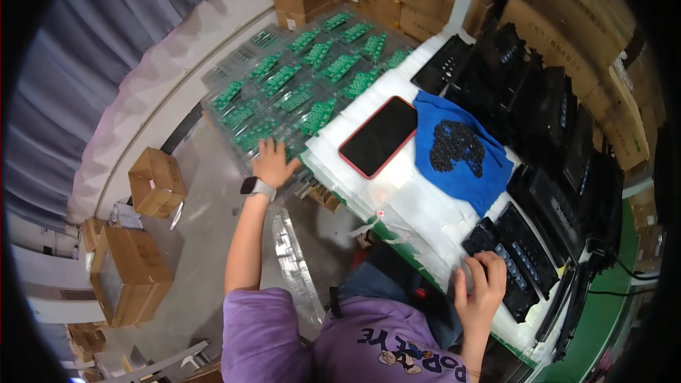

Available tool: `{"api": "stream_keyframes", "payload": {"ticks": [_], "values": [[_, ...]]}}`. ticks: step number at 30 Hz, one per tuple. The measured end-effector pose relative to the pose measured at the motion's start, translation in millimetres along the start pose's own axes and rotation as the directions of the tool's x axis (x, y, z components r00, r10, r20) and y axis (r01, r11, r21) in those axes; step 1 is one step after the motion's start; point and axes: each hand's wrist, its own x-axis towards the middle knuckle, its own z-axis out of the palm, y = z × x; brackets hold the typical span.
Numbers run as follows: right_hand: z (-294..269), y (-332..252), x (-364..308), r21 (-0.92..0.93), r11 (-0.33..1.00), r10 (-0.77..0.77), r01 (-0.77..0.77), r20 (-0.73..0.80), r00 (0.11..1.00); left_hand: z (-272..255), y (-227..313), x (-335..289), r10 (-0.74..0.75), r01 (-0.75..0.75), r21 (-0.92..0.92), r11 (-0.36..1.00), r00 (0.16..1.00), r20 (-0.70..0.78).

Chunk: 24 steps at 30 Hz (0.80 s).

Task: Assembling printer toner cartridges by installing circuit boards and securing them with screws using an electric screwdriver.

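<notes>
My left hand (pixel 273 164), a watch (pixel 257 186) on its wrist, reaches out with fingers spread at the near edge of a clear plastic tray stack. Green circuit boards (pixel 294 98) lie in rows in the trays' pockets; the hand is nearest to the board (pixel 257 135) at the near corner, and I see nothing in its grasp. On the right, my right hand (pixel 482 287) rests with loosely bent fingers at the edge of a black plastic panel (pixel 518 276) with a row of bluish buttons. Its thumb stands apart from the fingers.
A white-covered table (pixel 397 206) carries a red-edged phone (pixel 379 136) and a blue cloth (pixel 433 170) with a pile of small black parts (pixel 457 147). Several black housings (pixel 546 113) line its far right side. Cardboard boxes (pixel 156 181) stand on the floor at left.
</notes>
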Motion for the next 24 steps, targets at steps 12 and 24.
{"api": "stream_keyframes", "payload": {"ticks": [12, 24], "values": [[16.7, 13.4, -4.3, -0.176, 0.979, 0.085, -0.1, -0.09, 0.992, 12.7, 13.1, -28.2, 0.161, -0.185, -0.046, 0.982, 0.936, -0.314], [37.2, -30.5, 12.1, -0.057, 0.998, -0.026, 0.023, -0.058, 0.998, 2.2, 42.2, 89.0, 0.198, -0.269, -0.057, 0.962, 0.823, -0.532]]}}
